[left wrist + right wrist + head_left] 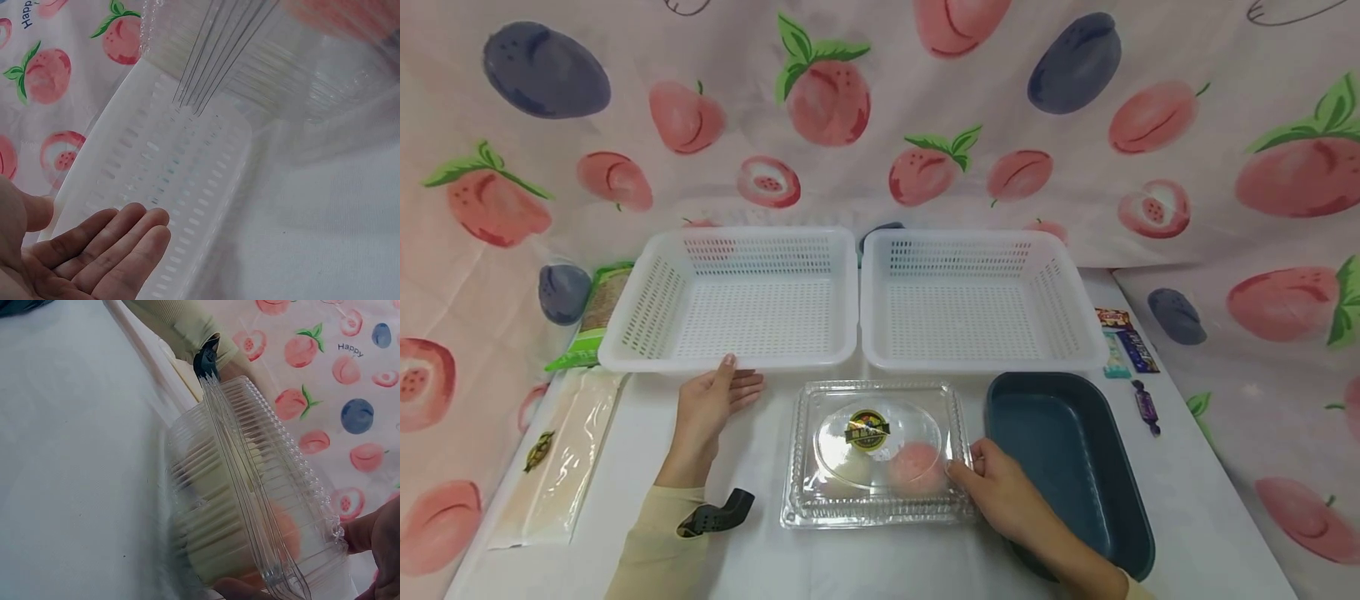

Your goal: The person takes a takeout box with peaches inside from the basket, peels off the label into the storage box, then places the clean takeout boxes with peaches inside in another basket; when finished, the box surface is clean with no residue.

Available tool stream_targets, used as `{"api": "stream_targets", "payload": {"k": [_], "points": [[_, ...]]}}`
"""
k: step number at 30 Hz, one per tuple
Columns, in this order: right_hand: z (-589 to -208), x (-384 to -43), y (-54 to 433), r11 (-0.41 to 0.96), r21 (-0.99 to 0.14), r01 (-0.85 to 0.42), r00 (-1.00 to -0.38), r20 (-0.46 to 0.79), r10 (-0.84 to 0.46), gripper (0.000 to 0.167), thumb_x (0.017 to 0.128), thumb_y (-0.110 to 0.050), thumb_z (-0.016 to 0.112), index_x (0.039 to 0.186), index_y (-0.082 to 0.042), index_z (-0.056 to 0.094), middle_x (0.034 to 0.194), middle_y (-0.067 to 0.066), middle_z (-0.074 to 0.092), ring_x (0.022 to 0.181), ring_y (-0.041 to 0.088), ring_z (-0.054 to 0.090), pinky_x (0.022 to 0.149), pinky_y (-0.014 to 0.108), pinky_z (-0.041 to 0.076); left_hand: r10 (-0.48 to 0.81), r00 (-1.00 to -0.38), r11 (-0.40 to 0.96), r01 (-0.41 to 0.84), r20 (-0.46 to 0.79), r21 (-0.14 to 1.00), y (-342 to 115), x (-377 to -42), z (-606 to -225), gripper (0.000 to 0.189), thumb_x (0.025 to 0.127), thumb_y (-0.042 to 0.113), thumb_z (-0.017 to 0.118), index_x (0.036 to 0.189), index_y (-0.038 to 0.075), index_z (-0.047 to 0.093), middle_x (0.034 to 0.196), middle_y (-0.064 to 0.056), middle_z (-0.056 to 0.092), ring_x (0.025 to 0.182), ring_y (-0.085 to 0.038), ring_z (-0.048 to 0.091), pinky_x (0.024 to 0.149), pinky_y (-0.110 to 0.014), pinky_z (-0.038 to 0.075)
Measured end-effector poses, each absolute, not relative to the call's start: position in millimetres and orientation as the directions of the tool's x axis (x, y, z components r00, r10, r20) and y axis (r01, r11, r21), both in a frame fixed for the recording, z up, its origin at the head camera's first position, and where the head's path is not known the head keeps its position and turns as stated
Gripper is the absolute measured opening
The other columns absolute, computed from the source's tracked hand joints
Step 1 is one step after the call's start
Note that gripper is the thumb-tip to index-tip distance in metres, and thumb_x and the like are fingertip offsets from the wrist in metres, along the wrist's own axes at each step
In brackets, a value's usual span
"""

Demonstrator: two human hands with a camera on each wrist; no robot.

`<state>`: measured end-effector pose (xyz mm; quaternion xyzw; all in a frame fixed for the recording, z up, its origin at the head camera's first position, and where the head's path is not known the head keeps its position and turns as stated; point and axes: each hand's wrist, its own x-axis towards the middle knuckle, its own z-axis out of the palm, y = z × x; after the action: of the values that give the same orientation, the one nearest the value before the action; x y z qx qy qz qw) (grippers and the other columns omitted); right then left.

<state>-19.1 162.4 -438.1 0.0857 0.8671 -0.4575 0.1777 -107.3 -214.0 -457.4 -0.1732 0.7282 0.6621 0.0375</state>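
A clear plastic clamshell box (pixel 880 508) with a round label on its lid sits at the front middle of the table. Through its walls show a pink round item (pixel 917 469) and a pale yellowish one (pixel 219 550). My right hand (pixel 1007 496) grips the box by its right edge, thumb on top. My left hand (pixel 711 408) has its fingers extended and holds nothing. Its thumb overlaps the front rim of the left white basket (pixel 722 364) in the head view. In the left wrist view its palm and straight fingers (pixel 119 244) show beside a basket's slotted wall.
Another white basket (pixel 977 362) stands to the right. A dark blue tray (pixel 1067 467) lies beside my right hand. Small wrapped sweets (pixel 1138 350) lie at the right edge. A green bag (pixel 597 317) and a flat clear packet (pixel 561 458) lie at left.
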Motion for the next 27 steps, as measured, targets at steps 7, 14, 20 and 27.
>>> {"api": "stream_targets", "payload": {"k": [7,14,20,27], "points": [[-436,-23,163,0.587,-0.747,0.311,-0.913,-0.408,-0.035,0.031,0.099,-0.028,0.070,0.107,-0.001,0.060,0.075,0.002,0.056,0.063,0.016,0.047,0.049,0.026,0.036,-0.210,-0.936,0.069,-0.302,-0.282,0.951,-214,-107,-456,0.066,0.113,0.042,0.042,0.132,-0.020,0.059,0.125,-0.032,0.069,0.089,-0.005,0.078,0.088,-0.022,0.064],[-435,-23,166,0.603,-0.731,0.320,-0.901,-0.432,-0.044,0.036,0.099,-0.032,0.070,0.112,0.000,0.061,0.078,0.002,0.060,0.064,0.017,0.048,0.049,0.026,0.036,-0.199,-0.938,0.057,-0.299,-0.283,0.952,-213,-107,-455,0.063,0.114,0.038,0.042,0.131,-0.021,0.058,0.124,-0.032,0.069,0.090,-0.007,0.078,0.089,-0.023,0.063],[-428,-27,169,0.645,-0.703,0.300,-0.897,-0.437,-0.059,0.042,0.101,-0.036,0.068,0.119,0.002,0.064,0.092,0.003,0.070,0.079,0.017,0.063,0.060,0.030,0.053,-0.191,-0.937,0.064,-0.310,-0.293,0.949,-213,-108,-453,0.065,0.114,0.040,0.040,0.132,-0.020,0.058,0.126,-0.032,0.068,0.090,-0.007,0.078,0.089,-0.022,0.063],[-411,-32,175,0.705,-0.680,0.201,-0.935,-0.348,-0.069,0.043,0.104,-0.033,0.065,0.130,0.001,0.065,0.117,0.010,0.076,0.108,0.025,0.072,0.087,0.045,0.065,-0.198,-0.931,0.075,-0.327,-0.307,0.942,-215,-108,-454,0.065,0.114,0.041,0.040,0.133,-0.019,0.058,0.128,-0.032,0.068,0.089,-0.005,0.077,0.088,-0.022,0.064]]}}
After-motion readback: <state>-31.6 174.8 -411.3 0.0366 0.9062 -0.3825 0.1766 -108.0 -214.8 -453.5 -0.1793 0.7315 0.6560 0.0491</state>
